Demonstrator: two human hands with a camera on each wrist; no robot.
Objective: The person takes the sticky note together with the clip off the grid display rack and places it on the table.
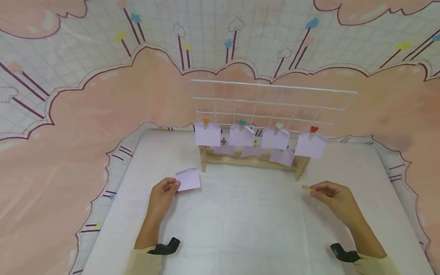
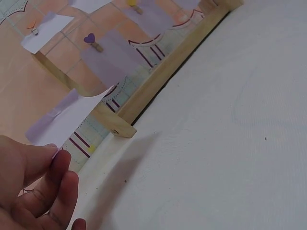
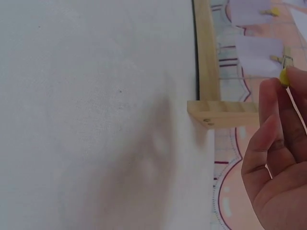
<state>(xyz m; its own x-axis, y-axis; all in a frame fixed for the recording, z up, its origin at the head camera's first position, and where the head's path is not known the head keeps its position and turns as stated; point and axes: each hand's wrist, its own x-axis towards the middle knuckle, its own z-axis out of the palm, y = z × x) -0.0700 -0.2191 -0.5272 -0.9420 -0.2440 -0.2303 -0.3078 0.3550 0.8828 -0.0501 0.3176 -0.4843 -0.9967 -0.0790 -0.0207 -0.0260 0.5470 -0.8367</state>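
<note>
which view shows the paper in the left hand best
The head view: the paper shows nearly its whole face there, with the left hand covering only a bit of its edge. The left wrist view shows it larger but slanted; the right wrist view does not show it.

Lilac paper sheets (image 1: 188,180), eight: seven at centre of the frame, one left of centre. Clips (image 1: 304,187), eight: seven at centre, one at right. Rack (image 1: 247,162), one; table (image 1: 240,229), one; hands (image 1: 163,196), two.
</note>
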